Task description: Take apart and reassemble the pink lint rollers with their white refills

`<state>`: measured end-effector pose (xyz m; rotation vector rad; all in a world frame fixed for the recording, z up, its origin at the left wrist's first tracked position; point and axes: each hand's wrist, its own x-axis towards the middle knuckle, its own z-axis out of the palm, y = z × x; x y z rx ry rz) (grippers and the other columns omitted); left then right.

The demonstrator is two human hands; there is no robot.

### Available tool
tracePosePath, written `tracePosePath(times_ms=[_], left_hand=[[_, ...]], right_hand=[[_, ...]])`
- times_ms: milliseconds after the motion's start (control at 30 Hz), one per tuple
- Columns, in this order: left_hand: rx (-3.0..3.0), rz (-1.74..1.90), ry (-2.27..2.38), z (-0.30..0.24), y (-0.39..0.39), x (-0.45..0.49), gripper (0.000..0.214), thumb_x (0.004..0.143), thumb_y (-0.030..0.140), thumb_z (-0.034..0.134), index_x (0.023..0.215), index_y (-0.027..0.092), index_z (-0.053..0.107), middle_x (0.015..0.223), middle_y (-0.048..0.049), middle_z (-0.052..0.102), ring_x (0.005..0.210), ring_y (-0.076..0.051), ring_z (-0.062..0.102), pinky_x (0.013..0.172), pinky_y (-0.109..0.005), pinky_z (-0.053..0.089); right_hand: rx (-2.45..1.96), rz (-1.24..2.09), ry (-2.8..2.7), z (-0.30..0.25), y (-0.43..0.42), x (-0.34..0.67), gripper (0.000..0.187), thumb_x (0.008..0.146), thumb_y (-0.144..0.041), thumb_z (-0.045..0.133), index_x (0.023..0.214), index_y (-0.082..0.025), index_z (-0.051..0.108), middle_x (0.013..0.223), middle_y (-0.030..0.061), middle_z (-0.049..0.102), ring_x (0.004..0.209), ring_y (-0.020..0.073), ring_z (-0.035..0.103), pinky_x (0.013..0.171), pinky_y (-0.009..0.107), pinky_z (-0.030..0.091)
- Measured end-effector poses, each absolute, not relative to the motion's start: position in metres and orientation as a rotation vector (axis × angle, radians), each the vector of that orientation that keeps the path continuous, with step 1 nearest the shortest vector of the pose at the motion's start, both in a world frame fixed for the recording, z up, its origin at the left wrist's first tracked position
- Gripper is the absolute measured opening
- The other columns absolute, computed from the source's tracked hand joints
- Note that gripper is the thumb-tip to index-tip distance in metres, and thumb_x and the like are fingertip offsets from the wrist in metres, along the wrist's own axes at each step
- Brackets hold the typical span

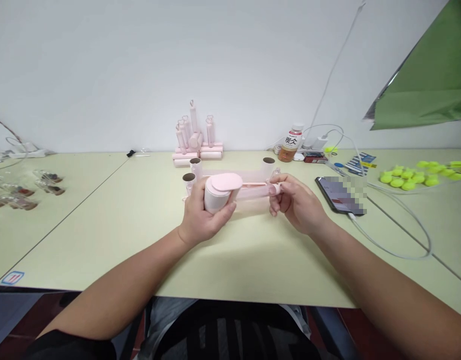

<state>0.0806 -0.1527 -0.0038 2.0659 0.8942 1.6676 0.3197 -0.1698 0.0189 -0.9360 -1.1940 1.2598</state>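
Note:
My left hand (203,215) is wrapped round a white roll with a flat, rounded pink end cap (224,183), which looks like a lint roller. Its cap faces me and it is tilted. A long translucent pink tube (255,192) stretches from behind it to the right. At that tube's right end, my right hand (296,200) pinches the pale pink tip between thumb and fingers. Just behind stand rolls with brown cardboard cores, one at the left (188,179) and another at the right (268,164). Where the tube's left end meets the roll is hidden.
Against the wall are stacked pink rolls (187,159) and upright tubes with loops (210,132). A drink bottle (290,144), a charging phone (339,195) with its white cable (395,256) and yellow-green pieces (406,176) lie rightward. Bagged small items (22,190) are at left.

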Motion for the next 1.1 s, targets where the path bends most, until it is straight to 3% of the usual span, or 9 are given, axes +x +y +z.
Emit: tracePosePath(times_ms=[133,267,367,500,600,700,767,933,1100], left_hand=[[1.734,1.587,0.966,0.005,-0.152,0.085,0.052,0.074,0.039,0.075,0.115,0.021,0.048,0.100,-0.0053,0.064,0.086,-0.020,0.064,0.069,-0.032,0.052],[1.310,1.456,0.822,0.014,-0.147,0.084,0.054,0.074,0.041,0.074,0.115,0.020,0.046,0.096,-0.0046,0.064,0.077,-0.018,0.065,0.061,-0.029,0.053],[1.206,1.418,0.623,0.019,-0.146,0.081,0.062,0.073,0.049,0.072,0.120,0.019,0.045,0.104,-0.0082,0.065,0.080,-0.021,0.068,0.059,-0.031,0.056],[1.362,1.329,0.378,0.017,-0.150,0.083,0.079,0.065,0.066,0.074,0.124,0.019,0.050,0.117,-0.0142,0.063,0.102,-0.032,0.066,0.064,-0.038,0.059],[1.486,1.342,0.488,0.008,-0.155,0.090,0.065,0.071,0.057,0.076,0.119,0.017,0.056,0.124,-0.0159,0.062,0.112,-0.032,0.062,0.076,-0.039,0.059],[1.460,1.390,0.654,0.001,-0.161,0.096,0.054,0.083,0.050,0.068,0.124,0.018,0.053,0.111,-0.0126,0.069,0.095,-0.024,0.068,0.072,-0.035,0.058],[1.459,1.381,0.678,0.001,-0.162,0.096,0.050,0.085,0.049,0.065,0.122,0.018,0.052,0.092,-0.0077,0.071,0.079,-0.019,0.069,0.064,-0.030,0.056],[1.438,1.212,0.627,0.005,-0.160,0.090,0.044,0.090,0.056,0.054,0.115,0.020,0.045,0.062,0.0067,0.057,0.039,-0.008,0.050,0.036,-0.020,0.040],[1.438,1.065,0.672,0.003,-0.163,0.091,0.045,0.088,0.054,0.058,0.113,0.023,0.038,0.059,0.0099,0.052,0.039,-0.008,0.047,0.032,-0.016,0.034]], right_hand=[[-1.083,0.891,-1.526,0.014,-0.167,0.323,0.034,0.075,-0.048,0.073,0.091,-0.020,0.061,0.070,-0.0031,0.054,0.052,0.0104,0.050,0.048,0.025,0.042],[-1.169,0.884,-1.674,0.012,-0.166,0.324,0.043,0.085,-0.060,0.060,0.076,-0.019,0.057,0.061,-0.0029,0.051,0.048,0.0095,0.046,0.045,0.024,0.038],[-1.156,1.027,-1.605,0.010,-0.166,0.322,0.050,0.086,-0.067,0.053,0.075,-0.019,0.055,0.061,-0.0020,0.053,0.046,0.0096,0.046,0.043,0.025,0.037],[-1.029,1.391,-1.311,0.004,-0.170,0.310,0.047,0.085,-0.068,0.053,0.083,-0.021,0.053,0.057,-0.0054,0.051,0.039,0.0089,0.041,0.039,0.024,0.036],[-0.961,1.634,-1.250,-0.003,-0.178,0.295,0.046,0.087,-0.067,0.050,0.089,-0.021,0.051,0.056,-0.0060,0.052,0.037,0.0097,0.042,0.039,0.025,0.039],[-0.987,1.726,-1.470,-0.010,-0.186,0.283,0.048,0.089,-0.068,0.045,0.089,-0.020,0.052,0.063,-0.0027,0.058,0.041,0.0106,0.049,0.041,0.024,0.039],[-1.040,1.579,-1.702,-0.010,-0.188,0.281,0.048,0.092,-0.065,0.041,0.084,-0.020,0.053,0.063,-0.0018,0.057,0.046,0.0107,0.050,0.045,0.024,0.037],[-1.282,0.649,-1.888,-0.001,-0.176,0.301,0.024,0.088,-0.043,0.057,0.081,-0.020,0.061,0.069,0.0002,0.058,0.061,0.0145,0.050,0.057,0.027,0.038],[-1.370,0.241,-1.975,-0.008,-0.152,0.327,0.021,0.084,-0.033,0.061,0.101,-0.023,0.065,0.106,0.0087,0.067,0.099,0.0276,0.060,0.083,0.040,0.047]])
